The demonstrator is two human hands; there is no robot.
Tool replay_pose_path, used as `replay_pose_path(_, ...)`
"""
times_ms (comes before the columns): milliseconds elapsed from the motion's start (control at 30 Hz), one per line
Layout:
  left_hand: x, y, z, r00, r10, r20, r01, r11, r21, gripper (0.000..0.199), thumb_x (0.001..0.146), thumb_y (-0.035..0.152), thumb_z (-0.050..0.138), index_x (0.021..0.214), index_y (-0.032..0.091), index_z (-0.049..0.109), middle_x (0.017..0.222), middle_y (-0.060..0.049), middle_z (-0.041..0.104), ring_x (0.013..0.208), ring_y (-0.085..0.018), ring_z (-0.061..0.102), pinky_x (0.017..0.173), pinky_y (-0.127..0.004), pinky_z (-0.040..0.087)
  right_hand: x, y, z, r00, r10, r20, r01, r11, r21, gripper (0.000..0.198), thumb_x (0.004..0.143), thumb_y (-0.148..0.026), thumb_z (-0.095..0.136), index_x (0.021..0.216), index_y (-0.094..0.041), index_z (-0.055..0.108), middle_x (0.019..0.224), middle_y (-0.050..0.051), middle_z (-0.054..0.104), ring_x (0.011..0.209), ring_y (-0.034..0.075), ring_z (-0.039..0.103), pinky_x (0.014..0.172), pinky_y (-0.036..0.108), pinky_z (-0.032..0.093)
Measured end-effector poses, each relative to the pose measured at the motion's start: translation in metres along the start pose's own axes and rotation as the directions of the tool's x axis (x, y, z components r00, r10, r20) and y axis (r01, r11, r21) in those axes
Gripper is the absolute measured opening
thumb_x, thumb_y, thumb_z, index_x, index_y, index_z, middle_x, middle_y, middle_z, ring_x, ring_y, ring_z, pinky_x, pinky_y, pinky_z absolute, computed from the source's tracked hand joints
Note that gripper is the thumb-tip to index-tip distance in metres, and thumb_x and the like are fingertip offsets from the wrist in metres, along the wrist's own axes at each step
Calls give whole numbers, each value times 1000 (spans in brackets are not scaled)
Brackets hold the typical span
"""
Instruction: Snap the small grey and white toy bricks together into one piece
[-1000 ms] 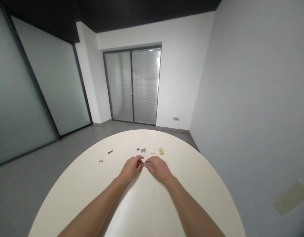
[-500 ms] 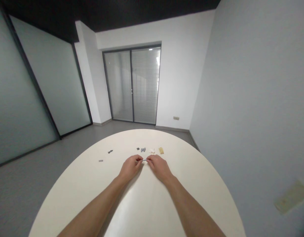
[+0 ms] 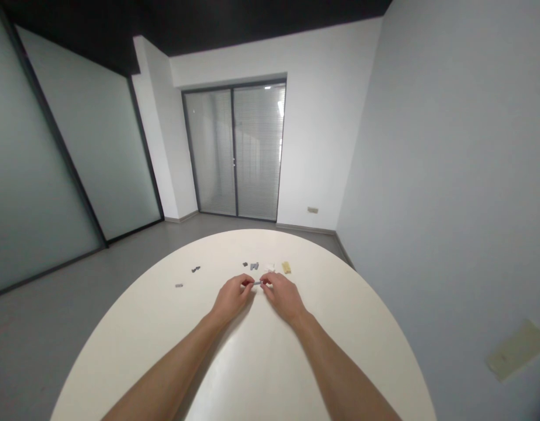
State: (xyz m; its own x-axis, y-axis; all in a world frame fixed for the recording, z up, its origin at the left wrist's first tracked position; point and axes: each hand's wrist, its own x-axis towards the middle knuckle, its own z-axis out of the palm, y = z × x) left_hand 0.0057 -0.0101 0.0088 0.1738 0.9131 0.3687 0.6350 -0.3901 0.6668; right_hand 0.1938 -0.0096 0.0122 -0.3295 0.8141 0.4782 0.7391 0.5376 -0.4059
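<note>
Fingertips of my left hand (image 3: 232, 296) and right hand (image 3: 284, 296) are pinching a tiny, light, rigid grey plastic piece (image 3: 257, 283) by its ends, at twelve o'clock.

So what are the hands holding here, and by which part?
A small grey piece, pinched between both hands: the left hand takes its left end, the right hand its right end, just above the table.

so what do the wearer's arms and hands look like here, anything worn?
Both forearms are bare as far as the frame shows: no sleeves, gloves, watch or bands visible. The left hand and right hand are bare too; no rings can be made out at this size. Nothing is strapped or cabled to either arm.
</note>
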Motion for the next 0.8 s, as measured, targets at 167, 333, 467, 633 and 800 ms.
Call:
replay_pose_path(167,0,2,-1,1000,13,8,-13,1000,-8,23,90,30,50,96,21,70,98,-5,74,91,-20,65,85,-31,49,0,1,0,1000,0,11,0,1000,-18,14,94,-25,55,104,-26,65,105,2,69,102,18,62,87,29,46)
replay_pose_path(333,0,1,0,1000,21,-10,-21,1000,-20,22,89,30,50,96,21,69,98,-4,74,92,-19,65,86,-31,49,1,1,0,1000,10,2,-10,1000,-24,13,95,-26,54,104,-26,65,105,2,69,101,18,62,86,29,47)
replay_pose_path(467,0,-1,1,1000,12,-10,-12,1000,-12,21,88,28,51,96,22,69,98,-4,74,91,-19,65,85,-31,49,1,2,1,1000,7,-6,-7,1000,-19,14,95,-26,54,104,-26,65,106,2,69,102,18,62,88,29,46)
replay_pose_path(633,0,-3,1,1000,-2,-14,2,1000,5,20,87,26,52,95,21,70,98,-4,74,93,-20,66,86,-31,49,1,2,2,1000,-8,-14,8,1000,-15,15,95,-27,54,106,-25,65,108,3,69,105,18,62,90,29,46)
replay_pose_path(800,0,-4,1,1000,13,-23,-13,1000,1,19,87,28,53,94,22,70,97,-3,74,91,-19,66,84,-30,49,1,0,2,1000,-10,-24,9,1000,-17,16,96,-28,53,106,-26,65,107,3,70,104,18,62,90,29,46)
